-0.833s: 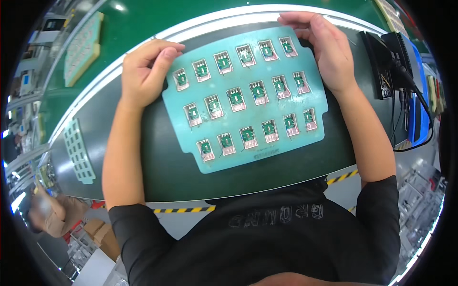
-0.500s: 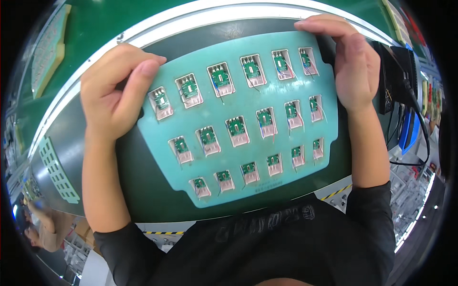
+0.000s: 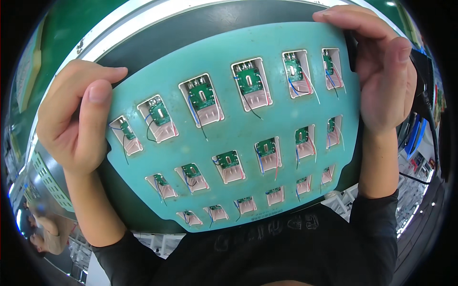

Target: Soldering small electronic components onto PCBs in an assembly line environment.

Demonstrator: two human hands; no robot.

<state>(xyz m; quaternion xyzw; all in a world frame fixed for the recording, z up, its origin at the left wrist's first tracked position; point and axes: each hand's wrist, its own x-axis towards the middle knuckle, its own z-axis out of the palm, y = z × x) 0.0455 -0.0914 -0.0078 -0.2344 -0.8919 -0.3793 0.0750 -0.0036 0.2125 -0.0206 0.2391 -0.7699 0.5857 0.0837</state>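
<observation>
A large turquoise tray (image 3: pixel 234 131) spans the middle of the view, with rows of rectangular pockets. Small green circuit boards (image 3: pixel 249 80) sit in whitish-pink housings in the pockets, with thin blue, black, red and white wires trailing from many of them. My left hand (image 3: pixel 76 117) grips the tray's left edge, its thumb and index finger at the upper left corner. At the opposite side, my right hand (image 3: pixel 384 78) is closed around the right edge, index finger along the top rim. The fingers behind the tray are hidden.
Behind the tray lies a dark work surface (image 3: pixel 191 45), bordered by a white rail (image 3: pixel 107 33). A pale green slotted panel (image 3: pixel 50 183) is at the left. Black cables (image 3: pixel 433 114) and a blue object (image 3: pixel 417 138) are at the right. Another person (image 3: pixel 50 233) appears at lower left.
The tray has come up closer to me and looks larger, its near edge now against my shirt in view. Both hands have moved outward with it, still gripping its sides.
</observation>
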